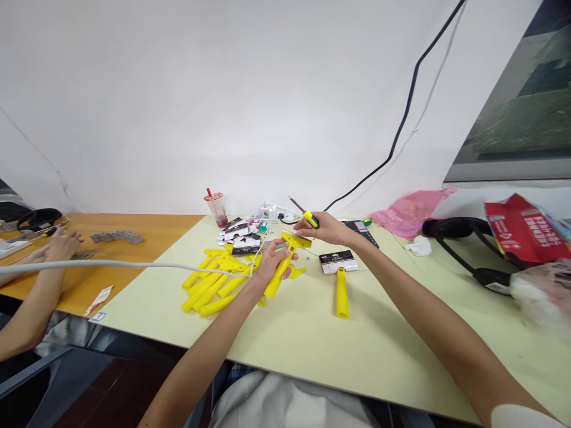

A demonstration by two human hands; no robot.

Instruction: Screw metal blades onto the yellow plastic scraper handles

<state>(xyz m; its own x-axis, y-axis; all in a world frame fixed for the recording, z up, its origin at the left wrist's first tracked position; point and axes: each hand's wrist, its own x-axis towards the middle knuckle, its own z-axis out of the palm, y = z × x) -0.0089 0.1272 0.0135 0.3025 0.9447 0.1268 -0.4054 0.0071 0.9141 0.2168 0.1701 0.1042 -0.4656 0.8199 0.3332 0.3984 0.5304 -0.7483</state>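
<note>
My left hand is closed around the handle of a yellow scraper, its wide head tilted up and away from me. At that head is my right hand, which grips a screwdriver with a yellow and green handle, its shaft pointing up and left. The fingertips of this hand are close to the scraper's head; whether they also pinch something small is hidden. Several more yellow scrapers lie in a pile left of my left hand. A loose yellow handle lies to the right, by a black and white packaging card.
Behind the pile are more cards, a drink cup and a power strip. A white cable crosses the left side. At right are a pink bag and headphones. A co-worker's hands are far left.
</note>
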